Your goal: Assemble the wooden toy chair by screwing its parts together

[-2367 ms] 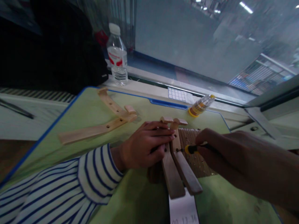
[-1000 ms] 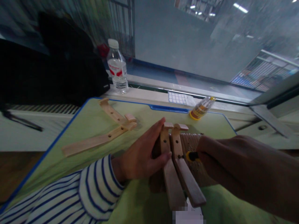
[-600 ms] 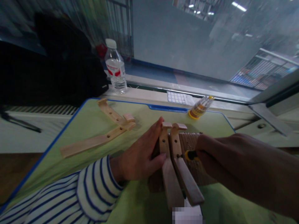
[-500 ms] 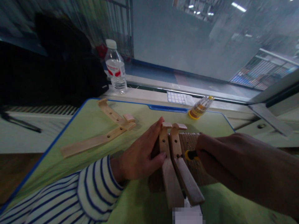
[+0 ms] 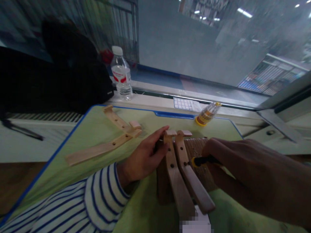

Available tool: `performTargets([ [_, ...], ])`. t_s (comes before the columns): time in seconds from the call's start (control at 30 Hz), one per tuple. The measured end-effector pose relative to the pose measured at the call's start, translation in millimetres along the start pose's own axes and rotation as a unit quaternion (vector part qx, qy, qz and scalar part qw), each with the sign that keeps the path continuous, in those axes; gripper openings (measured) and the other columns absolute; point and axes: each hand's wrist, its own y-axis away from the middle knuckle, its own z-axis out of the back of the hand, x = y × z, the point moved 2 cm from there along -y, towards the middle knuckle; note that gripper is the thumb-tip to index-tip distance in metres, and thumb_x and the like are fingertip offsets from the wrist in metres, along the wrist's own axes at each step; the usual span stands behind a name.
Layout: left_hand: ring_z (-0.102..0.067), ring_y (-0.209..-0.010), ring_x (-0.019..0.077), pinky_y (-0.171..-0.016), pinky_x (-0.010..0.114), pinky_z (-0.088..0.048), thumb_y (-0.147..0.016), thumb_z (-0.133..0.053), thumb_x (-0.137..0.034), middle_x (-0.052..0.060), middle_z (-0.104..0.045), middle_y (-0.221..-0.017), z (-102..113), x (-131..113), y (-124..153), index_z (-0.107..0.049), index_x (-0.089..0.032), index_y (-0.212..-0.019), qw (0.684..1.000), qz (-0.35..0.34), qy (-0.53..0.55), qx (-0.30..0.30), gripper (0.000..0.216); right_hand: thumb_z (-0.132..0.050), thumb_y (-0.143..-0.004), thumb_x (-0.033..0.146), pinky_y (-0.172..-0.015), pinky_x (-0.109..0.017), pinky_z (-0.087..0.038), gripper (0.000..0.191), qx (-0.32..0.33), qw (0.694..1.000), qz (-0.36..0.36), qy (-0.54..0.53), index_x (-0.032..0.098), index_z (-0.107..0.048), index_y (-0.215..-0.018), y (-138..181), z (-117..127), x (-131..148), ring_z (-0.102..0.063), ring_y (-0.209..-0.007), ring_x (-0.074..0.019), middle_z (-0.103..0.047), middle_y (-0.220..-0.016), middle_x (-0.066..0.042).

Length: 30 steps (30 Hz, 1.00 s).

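My right hand is closed around a screwdriver with a black and yellow handle. Its tip end meets a hole in the right one of two pale wooden hook-shaped pieces. Both pieces lie side by side across a brown ridged block. My left hand is closed along the side of the left hook-shaped wooden piece, thumb pressed on its edge and forefinger by its curled end. Part of the left fingers is hidden behind the wood. Dark holes show in both pieces.
Two similar wooden pieces lie crossed on the green table. A clear, yellow-capped container stands tilted-looking near the back edge. On the sill are a water bottle and a gridded white sheet. Black fabric hangs at left.
My left thumb has slid up from the lower hole of the left piece toward its curled end. The right hand keeps the screwdriver at the same hole, its fingers shifted slightly.
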Motion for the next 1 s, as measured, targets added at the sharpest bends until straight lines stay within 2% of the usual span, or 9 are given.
performTargets([
  [0.2,-0.052,-0.121,0.0210,-0.106,0.037,-0.040,-0.092,-0.047,-0.028,0.009,-0.054,-0.134,-0.6,-0.1,-0.8,-0.038,-0.017,-0.138,1.000,-0.017,-0.006,0.000,0.048,-0.047,-0.089,0.017,-0.061,-0.022,-0.044,0.022,-0.022,0.999,0.023,-0.022,0.022,-0.049,-0.110,-1.2,0.9,3.5,-0.063,-0.071,-0.0109,-0.068,-0.091,-0.001],
  [0.37,-0.051,-0.122,0.0206,-0.107,0.037,-0.039,-0.092,-0.047,-0.029,0.008,-0.054,-0.134,-0.9,0.8,-0.7,-0.038,-0.017,-0.138,1.000,-0.016,-0.014,0.000,0.049,-0.049,-0.090,0.021,-0.053,-0.022,-0.038,0.014,0.019,0.998,-0.013,-0.059,0.021,-0.050,-0.104,0.2,-1.0,-0.8,-0.059,-0.061,-0.0086,-0.066,-0.082,0.002],
  [0.5,-0.054,-0.118,0.0206,-0.105,0.038,-0.042,-0.091,-0.047,-0.028,0.007,-0.057,-0.130,-0.5,1.2,-0.6,-0.038,-0.020,-0.138,1.000,-0.026,-0.009,-0.008,0.049,-0.051,-0.089,0.023,-0.048,-0.022,-0.034,0.009,0.019,0.998,-0.035,-0.041,0.021,-0.052,-0.098,2.3,0.6,-4.4,-0.056,-0.055,-0.0085,-0.063,-0.072,0.003],
  [0.63,-0.056,-0.115,0.0213,-0.102,0.039,-0.045,-0.091,-0.048,-0.028,0.008,-0.058,-0.127,-0.3,2.0,-0.2,-0.037,-0.021,-0.139,1.000,-0.020,-0.004,-0.004,0.050,-0.054,-0.087,0.027,-0.043,-0.020,-0.033,0.006,-0.014,0.998,-0.052,-0.035,0.023,-0.055,-0.091,6.9,9.0,-9.9,-0.050,-0.046,-0.0070,-0.057,-0.060,0.007],
  [0.73,-0.053,-0.120,0.0231,-0.105,0.041,-0.041,-0.089,-0.052,-0.030,0.009,-0.055,-0.132,-0.2,1.5,0.5,-0.038,-0.020,-0.139,1.000,-0.014,-0.002,0.000,0.052,-0.057,-0.086,0.031,-0.039,-0.018,-0.033,0.008,-0.045,0.995,-0.075,-0.044,0.024,-0.057,-0.090,9.0,14.7,-18.2,-0.048,-0.042,-0.0063,-0.055,-0.056,0.007],
  [0.9,-0.056,-0.116,0.0219,-0.101,0.039,-0.046,-0.090,-0.052,-0.029,0.010,-0.055,-0.132,-1.5,-0.4,1.1,-0.027,-0.019,-0.144,0.998,-0.007,0.049,0.047,0.060,-0.055,-0.086,0.033,-0.040,-0.021,-0.039,0.014,-0.140,0.983,-0.104,-0.058,0.023,-0.056,-0.096,2.3,16.8,-31.2,-0.056,-0.050,-0.0111,-0.064,-0.068,0.002],
  [1.0,-0.057,-0.116,0.0220,-0.100,0.040,-0.047,-0.091,-0.051,-0.029,0.010,-0.056,-0.132,-0.7,-2.8,0.8,-0.027,-0.021,-0.144,0.997,-0.001,0.059,0.058,0.059,-0.054,-0.085,0.029,-0.041,-0.022,-0.039,0.014,-0.186,0.977,-0.098,-0.048,0.023,-0.054,-0.097,-5.1,14.1,-34.9,-0.056,-0.051,-0.0119,-0.065,-0.072,0.001],
])
